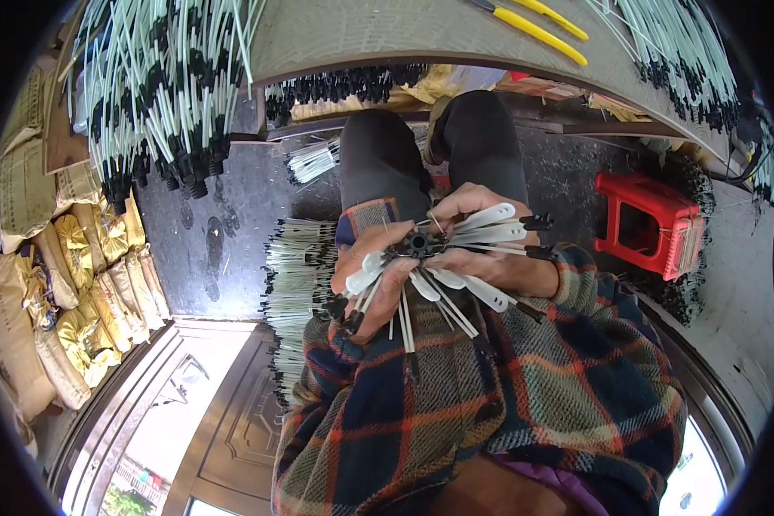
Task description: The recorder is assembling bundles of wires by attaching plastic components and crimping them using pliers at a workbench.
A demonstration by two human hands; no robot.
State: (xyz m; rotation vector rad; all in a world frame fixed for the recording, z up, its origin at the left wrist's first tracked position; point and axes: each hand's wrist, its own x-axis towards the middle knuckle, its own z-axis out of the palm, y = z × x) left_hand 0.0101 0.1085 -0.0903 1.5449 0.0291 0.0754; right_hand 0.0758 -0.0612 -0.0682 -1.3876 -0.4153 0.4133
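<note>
My left hand and my right hand are closed around a round black notched hub in front of my knees. Several white rods with black ends fan out from the hub, and flat white paddle-shaped strips lie among them. The thumbs press close to the hub's rim on both sides. A thin wire shows by the fingertips of my right hand. Parts of the fingers are hidden behind the rods.
Bundles of pale rods with black ends hang off the workbench at left, and others are stacked beside my left arm. Yellow-handled pliers lie on the bench. A red plastic stool stands at right; wrapped sacks line the left wall.
</note>
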